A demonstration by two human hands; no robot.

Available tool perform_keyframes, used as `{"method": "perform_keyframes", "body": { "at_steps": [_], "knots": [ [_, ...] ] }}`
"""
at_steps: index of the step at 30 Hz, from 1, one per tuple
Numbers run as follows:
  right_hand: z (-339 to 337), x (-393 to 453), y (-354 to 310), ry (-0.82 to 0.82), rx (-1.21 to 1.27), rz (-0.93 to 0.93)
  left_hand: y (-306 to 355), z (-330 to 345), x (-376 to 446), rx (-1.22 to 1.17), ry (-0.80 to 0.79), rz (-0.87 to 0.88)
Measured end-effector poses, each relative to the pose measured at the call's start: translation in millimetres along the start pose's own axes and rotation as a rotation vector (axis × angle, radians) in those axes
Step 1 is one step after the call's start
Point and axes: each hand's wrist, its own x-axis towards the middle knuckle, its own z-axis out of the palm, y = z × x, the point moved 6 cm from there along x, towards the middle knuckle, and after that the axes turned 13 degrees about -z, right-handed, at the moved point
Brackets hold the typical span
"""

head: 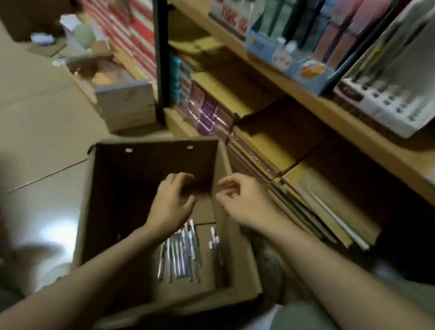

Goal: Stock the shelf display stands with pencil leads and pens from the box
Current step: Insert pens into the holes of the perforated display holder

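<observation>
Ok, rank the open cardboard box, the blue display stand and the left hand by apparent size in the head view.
1. Cardboard box, clearly largest.
2. Blue display stand, though it sits farther from the camera.
3. Left hand, smallest.

The open cardboard box (pixel 148 211) stands on the tiled floor (pixel 35 122), and its top gives free entry from above. Its upright far wall is dark and tall, and its right wall runs just beside the stacked flat cartons (pixel 317 201) on the bottom shelf, so little room is left between them. Inside, loose pens (pixel 184 252) lie on the bottom toward the right, while the left part of the inside is in shadow. The left hand (pixel 173 200) is inside the box above the pens; the right hand (pixel 242 199) is over the right wall. The wooden shelf board (pixel 329 116) overhangs the cartons, and display stands (pixel 298 36) fill its top. The floor left of the box is open.
</observation>
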Motion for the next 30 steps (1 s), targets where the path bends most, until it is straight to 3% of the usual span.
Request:
{"method": "perform_keyframes", "body": {
  "at_steps": [2, 4, 8, 11, 13, 16, 21, 26, 30],
  "knots": [
    [56.7, 2.9, 34.7, -0.158, -0.07, 0.135, -66.3, 9.6, -4.5, 0.013, -0.042, -0.349],
    [96.7, 0.0, 66.2, -0.294, -0.157, 0.248, -117.8, 24.5, -15.2, 0.054, -0.128, -0.582],
    [143.5, -7.3, 112.0, -0.373, -0.332, 0.369, -171.9, 62.2, -36.2, 0.038, -0.309, -0.8],
    [170.1, -15.6, 137.9, -0.401, -0.364, 0.483, -188.6, 92.8, -41.2, -0.006, -0.407, -0.865],
    [183.3, -18.4, 147.9, -0.391, -0.383, 0.522, -194.7, 105.6, -38.7, -0.028, -0.38, -0.858],
    [191.3, -14.4, 148.3, -0.298, -0.414, 0.47, -196.4, 114.0, -32.6, -0.057, -0.303, -0.783],
    [184.1, -1.5, 151.0, -0.199, -0.456, 0.379, -193.4, 121.4, -27.4, -0.2, -0.207, -0.828],
    [192.3, -1.8, 167.4, -0.213, -0.336, 0.472, -181.2, 130.0, -16.4, -0.168, -0.167, -0.855],
    [199.3, 3.6, 171.9, -0.085, -0.203, 0.487, -168.5, 144.5, -4.3, -0.171, -0.198, -0.859]
  ]
}}
